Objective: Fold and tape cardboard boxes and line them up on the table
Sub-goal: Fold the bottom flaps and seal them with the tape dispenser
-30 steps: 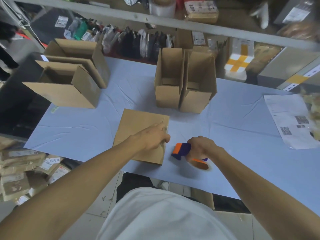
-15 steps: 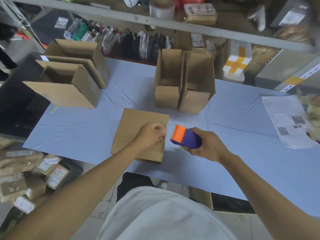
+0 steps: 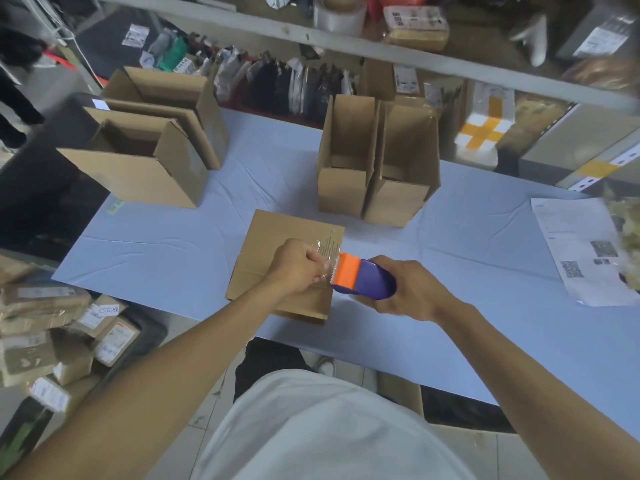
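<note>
A flat, unfolded brown cardboard box (image 3: 277,247) lies on the pale blue table (image 3: 467,271) just in front of the person, its near edge overhanging the table's front edge a little. Above its right half the left hand (image 3: 298,268) has thumb and fingers curled, pinching the free end of a strip of clear tape (image 3: 327,252). The tape runs to the orange toothed nose of a purple tape dispenser (image 3: 367,280), just at 3 o'clock of that hand. The right hand (image 3: 412,292) wraps around the dispenser's body from the right and below, fingers clamped on it.

At 12 o'clock of the flat box two tall open brown cardboard boxes (image 3: 377,174) stand touching side by side. At 10 o'clock two wider open brown cardboard boxes (image 3: 156,147) stand one behind the other. A white printed paper sheet (image 3: 581,251) with square codes lies at 3 o'clock near the table's right end.
</note>
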